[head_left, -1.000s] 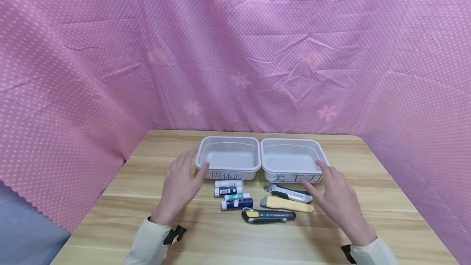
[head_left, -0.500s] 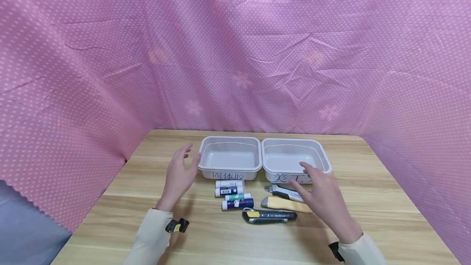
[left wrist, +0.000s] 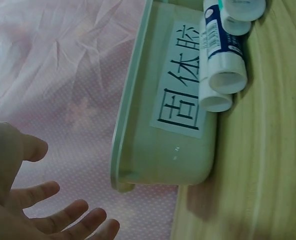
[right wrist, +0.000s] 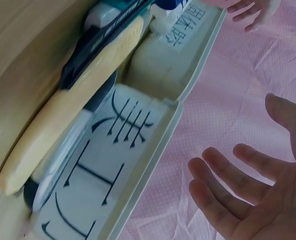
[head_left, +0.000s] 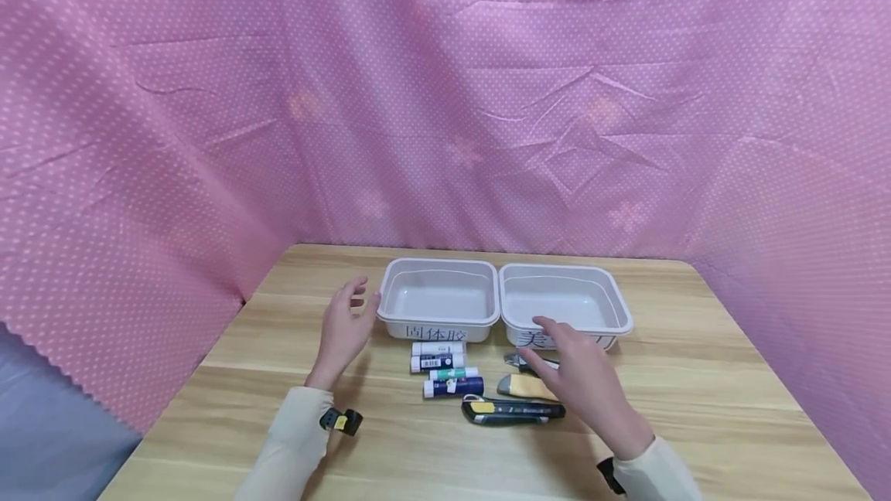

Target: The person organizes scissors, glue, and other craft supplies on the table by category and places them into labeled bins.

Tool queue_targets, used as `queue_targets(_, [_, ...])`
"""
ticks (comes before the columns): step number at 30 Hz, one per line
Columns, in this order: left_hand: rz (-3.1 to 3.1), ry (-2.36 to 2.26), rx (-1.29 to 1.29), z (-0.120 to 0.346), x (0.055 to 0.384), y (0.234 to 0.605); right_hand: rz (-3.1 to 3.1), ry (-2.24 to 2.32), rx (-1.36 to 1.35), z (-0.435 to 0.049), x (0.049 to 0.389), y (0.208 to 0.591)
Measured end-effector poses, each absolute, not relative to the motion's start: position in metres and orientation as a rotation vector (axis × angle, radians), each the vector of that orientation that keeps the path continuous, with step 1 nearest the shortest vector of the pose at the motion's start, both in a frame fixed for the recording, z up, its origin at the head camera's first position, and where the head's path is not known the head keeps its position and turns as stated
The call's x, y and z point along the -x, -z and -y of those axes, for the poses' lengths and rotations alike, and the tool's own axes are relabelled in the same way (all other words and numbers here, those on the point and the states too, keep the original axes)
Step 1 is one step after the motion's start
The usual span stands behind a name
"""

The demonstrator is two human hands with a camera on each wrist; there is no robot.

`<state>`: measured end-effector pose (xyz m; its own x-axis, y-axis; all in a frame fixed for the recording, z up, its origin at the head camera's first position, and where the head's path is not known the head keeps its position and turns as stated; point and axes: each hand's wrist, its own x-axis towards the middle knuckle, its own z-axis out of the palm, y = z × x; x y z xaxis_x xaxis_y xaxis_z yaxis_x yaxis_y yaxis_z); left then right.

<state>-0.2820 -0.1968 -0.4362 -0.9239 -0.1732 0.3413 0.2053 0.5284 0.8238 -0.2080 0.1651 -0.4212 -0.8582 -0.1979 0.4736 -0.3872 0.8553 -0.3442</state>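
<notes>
My left hand (head_left: 344, 335) is raised beside the left white bin (head_left: 438, 327), fingers relaxed, holding nothing. In the left wrist view its fingers (left wrist: 70, 220) spread apart near that bin's corner. My right hand (head_left: 581, 373) hovers over the utility knives, thumb and fingers apart with nothing between them. It partly covers a yellow utility knife (head_left: 525, 386) and a silver-and-black utility knife (head_left: 515, 360). A black utility knife with a yellow slider (head_left: 513, 410) lies nearest me. Several glue sticks (head_left: 452, 386) lie in front of the left bin.
A right white bin (head_left: 619, 331) stands against the left one; both carry labels with large characters. The wooden table (head_left: 724, 377) is bordered by a pink dotted cloth (head_left: 445, 99) at the back and sides.
My right hand has moved left from the right bin's outer side to above the knives. My left hand has drawn slightly back from the left bin, its fingers curling a little.
</notes>
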Motion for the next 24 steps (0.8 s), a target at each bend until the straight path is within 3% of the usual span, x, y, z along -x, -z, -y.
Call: queue_targets(24, [2.501,1.450,0.025,0.189,0.292,0.460,2.721,-0.483,-0.670,-0.117,0.217,0.450])
